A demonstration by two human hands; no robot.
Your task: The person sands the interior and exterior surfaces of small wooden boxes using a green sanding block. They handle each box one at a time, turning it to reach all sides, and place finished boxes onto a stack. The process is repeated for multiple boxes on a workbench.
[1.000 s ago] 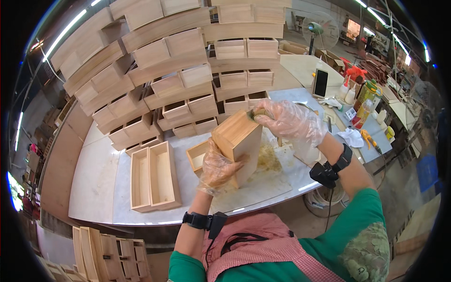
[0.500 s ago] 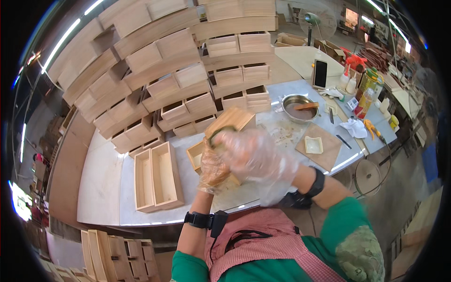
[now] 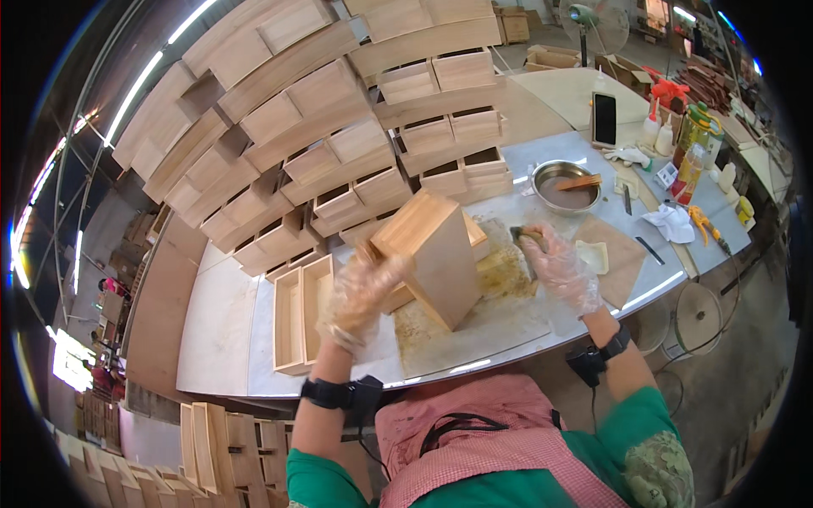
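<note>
A wooden box (image 3: 447, 271) stands tilted over the work board, one upper face honey-toned and glossier than its pale side. My left hand (image 3: 360, 296), in a clear plastic glove, grips the box's left edge. My right hand (image 3: 563, 269), gloved the same way, is apart from the box on its right, pinching a small dark green pad (image 3: 531, 234). Beneath lies a board (image 3: 508, 284) with yellowish-brown stains. Behind the box, a piece of another wooden part shows, mostly hidden. A two-compartment wooden tray (image 3: 289, 317) rests left of my left hand.
Stacked wooden drawer units (image 3: 339, 144) rise along the back. To the right are a steel bowl (image 3: 566, 199) of brownish liquid with a wooden-handled brush, a brown sheet (image 3: 622, 262) with a small pale dish, a white cloth (image 3: 669, 223), orange-handled pliers (image 3: 707, 229), bottles and a phone (image 3: 604, 118).
My hands, close together over the box before, are now apart. The right has moved right with the pad; the left holds the box, which now stands tilted with its side showing.
</note>
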